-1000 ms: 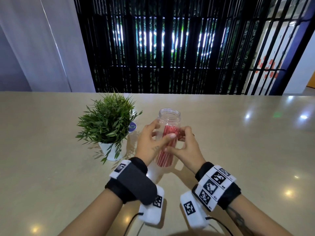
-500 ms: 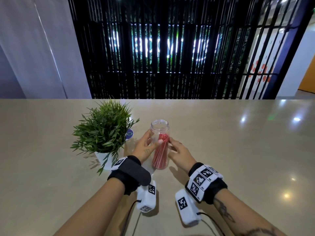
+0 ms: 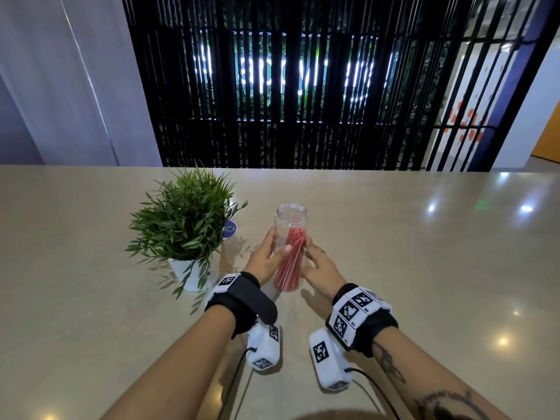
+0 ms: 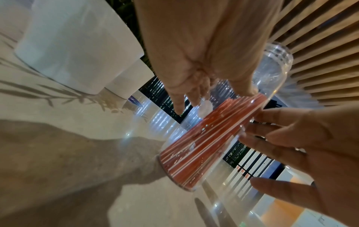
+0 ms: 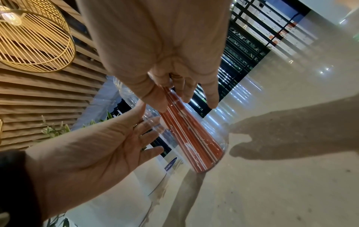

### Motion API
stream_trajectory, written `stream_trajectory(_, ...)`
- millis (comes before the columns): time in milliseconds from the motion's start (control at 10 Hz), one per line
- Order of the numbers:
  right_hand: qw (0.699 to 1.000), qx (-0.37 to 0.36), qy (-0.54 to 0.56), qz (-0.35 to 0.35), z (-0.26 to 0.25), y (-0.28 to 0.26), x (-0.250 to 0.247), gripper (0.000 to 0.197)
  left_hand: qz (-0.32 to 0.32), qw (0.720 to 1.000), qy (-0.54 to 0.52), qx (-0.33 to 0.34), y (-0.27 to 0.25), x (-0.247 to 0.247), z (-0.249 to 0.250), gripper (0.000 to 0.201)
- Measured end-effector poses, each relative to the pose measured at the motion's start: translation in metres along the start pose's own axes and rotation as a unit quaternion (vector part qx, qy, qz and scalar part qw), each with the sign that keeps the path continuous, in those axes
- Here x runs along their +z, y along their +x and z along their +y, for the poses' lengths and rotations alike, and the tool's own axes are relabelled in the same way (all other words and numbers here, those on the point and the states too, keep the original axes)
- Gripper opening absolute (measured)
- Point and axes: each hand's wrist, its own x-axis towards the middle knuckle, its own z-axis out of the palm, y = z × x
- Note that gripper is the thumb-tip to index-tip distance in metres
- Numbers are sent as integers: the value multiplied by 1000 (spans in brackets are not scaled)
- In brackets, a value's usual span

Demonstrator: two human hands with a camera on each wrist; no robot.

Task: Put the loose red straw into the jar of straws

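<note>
A clear jar stands upright on the beige table, with a bundle of red straws leaning inside it. No straw shows outside the jar. My left hand holds the jar lightly, thumb across its front and fingers behind its left side. My right hand touches the jar's right side with straight, spread fingers. The left wrist view shows the straws through the jar wall and the right hand beside it. In the right wrist view the thumb lies on the jar.
A green plant in a white pot stands just left of the jar. A round purple disc lies behind the plant. The table's far edge runs in front of a black slatted screen.
The jar, held up between both hands a second ago, now stands on the table. The right hand's fingers have straightened off it.
</note>
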Motion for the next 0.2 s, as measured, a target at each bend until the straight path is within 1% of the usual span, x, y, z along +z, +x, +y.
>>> stream_trajectory(100,999,37,18,-31,4,1,-5,73,-34,998,53,-15,1,-4,0,85)
stream_trajectory(200,995,71,72,-25,7,0,-11,88,-4,995,95,-23,-7,-10,7,93)
